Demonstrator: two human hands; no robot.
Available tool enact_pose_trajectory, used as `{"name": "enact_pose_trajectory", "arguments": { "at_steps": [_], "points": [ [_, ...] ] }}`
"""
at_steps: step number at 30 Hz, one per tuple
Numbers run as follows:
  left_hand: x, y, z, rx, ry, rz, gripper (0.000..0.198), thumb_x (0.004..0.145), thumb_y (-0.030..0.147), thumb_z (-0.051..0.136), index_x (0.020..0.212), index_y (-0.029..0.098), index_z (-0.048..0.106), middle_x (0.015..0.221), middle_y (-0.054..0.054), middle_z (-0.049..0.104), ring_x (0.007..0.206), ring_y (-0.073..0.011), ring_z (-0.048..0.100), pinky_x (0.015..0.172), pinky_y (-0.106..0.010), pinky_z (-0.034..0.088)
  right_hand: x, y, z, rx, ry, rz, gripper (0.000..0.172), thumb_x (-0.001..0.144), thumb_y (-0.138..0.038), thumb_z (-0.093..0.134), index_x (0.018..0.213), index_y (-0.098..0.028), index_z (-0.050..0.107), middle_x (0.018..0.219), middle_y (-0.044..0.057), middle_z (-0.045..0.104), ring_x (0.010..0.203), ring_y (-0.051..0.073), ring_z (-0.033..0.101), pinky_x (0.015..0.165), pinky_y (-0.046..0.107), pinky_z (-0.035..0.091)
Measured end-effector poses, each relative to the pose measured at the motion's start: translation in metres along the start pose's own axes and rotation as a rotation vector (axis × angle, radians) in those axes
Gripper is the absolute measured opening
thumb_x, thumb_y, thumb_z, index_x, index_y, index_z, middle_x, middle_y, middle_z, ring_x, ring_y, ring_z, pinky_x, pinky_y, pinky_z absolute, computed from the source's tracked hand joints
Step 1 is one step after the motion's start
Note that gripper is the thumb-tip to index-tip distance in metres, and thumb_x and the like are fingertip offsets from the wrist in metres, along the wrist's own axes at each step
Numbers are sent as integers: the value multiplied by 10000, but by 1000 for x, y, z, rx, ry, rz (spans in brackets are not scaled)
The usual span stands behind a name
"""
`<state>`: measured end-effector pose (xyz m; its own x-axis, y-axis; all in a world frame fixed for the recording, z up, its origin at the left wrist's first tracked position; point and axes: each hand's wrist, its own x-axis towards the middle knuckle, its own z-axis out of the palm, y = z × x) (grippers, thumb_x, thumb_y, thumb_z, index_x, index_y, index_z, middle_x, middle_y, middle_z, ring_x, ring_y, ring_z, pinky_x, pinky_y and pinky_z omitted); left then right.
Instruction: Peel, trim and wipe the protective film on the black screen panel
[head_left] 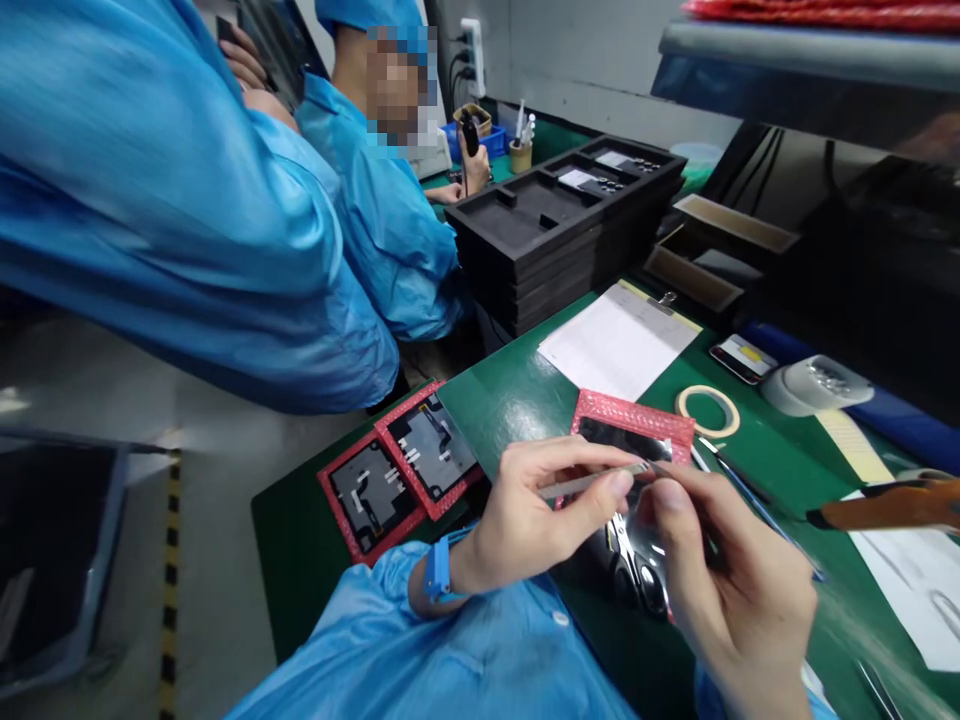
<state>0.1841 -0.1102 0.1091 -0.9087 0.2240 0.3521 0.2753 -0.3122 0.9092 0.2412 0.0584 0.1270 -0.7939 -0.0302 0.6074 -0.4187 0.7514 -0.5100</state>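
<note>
My left hand [540,510] and my right hand [731,575] meet above the green bench and together pinch a thin grey strip [592,482] by its two ends. Both hands have their fingers closed on it. Under them lies a dark, shiny phone back panel [637,575] on a red bubble-wrap pouch [634,415]. A blue wrist strap [439,568] circles my left wrist.
Two more panels on red pouches [401,468] lie at the bench's left corner. Stacked black foam trays [559,225], a clipboard with paper [619,340], a tape roll [707,411], a phone [742,358] and an orange-handled tool [885,505] surround them. Two people in blue coats stand at left.
</note>
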Motion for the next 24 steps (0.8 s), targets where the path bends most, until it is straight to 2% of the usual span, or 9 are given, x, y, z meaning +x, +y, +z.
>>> {"name": "enact_pose_trajectory", "arguments": {
  "at_steps": [8, 19, 24],
  "points": [
    [0, 2, 2, 47, -20, -6, 134, 985, 127, 861, 1068, 51, 933, 884, -140, 901, 670, -141, 840, 694, -141, 691, 0, 4, -1, 14, 2, -20, 147, 1223, -230, 581, 1172, -216, 718, 781, -38, 736, 513, 100, 653, 493, 219, 482],
    [1, 2, 7, 55, -23, 10, 106, 970, 101, 864, 1047, 80, 934, 864, -110, 902, 651, -132, 831, 673, -139, 688, -2, 4, -3, -34, 9, -49, 147, 1233, -233, 569, 1195, -207, 708, 792, -33, 739, 498, 95, 629, 484, 230, 463],
    [-2, 1, 5, 93, -38, 42, 100, 992, 123, 865, 1057, 91, 933, 844, -94, 877, 641, -121, 795, 646, -153, 670, -5, 2, -5, -5, 8, -42, 128, 1236, -235, 580, 1191, -204, 696, 934, 6, 839, 513, 83, 661, 491, 220, 480]
  ]
}}
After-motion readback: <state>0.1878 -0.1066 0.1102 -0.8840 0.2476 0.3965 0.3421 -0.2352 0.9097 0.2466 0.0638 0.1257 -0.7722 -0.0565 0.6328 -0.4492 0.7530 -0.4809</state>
